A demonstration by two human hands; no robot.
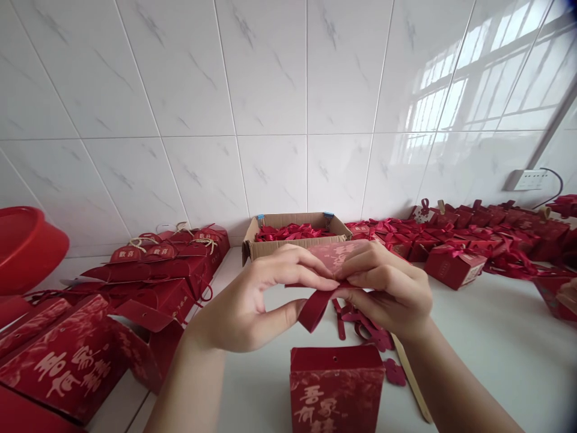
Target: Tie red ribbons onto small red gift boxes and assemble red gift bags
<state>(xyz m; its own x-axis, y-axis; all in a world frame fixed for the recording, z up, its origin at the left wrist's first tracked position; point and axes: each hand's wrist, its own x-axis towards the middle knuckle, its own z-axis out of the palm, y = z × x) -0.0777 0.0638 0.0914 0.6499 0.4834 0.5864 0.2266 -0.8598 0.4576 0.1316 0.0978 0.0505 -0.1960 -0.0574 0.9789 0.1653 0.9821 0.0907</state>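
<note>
Both hands are raised in the middle of the view, fingertips meeting. My left hand (256, 300) pinches a dark red strap (314, 310), folded into a loop that hangs below the fingers. My right hand (392, 285) is closed on the strap's other end, against a red printed cardboard piece (338, 255) behind the fingers. Whether that piece is a flat card or a box cannot be told, as the hands cover much of it. Directly below stands a red gift box (336, 391) with pale lettering and a small hole in its top.
Red boxes (58, 367) crowd the left, near a red plastic basin (31, 249). A cardboard carton (295, 240) of red ribbons stands against the tiled wall. Many ribboned boxes (455, 264) fill the right. Red straps (372, 331) and a wooden stick (412, 379) lie nearby. Another person's hand (568, 294) shows far right.
</note>
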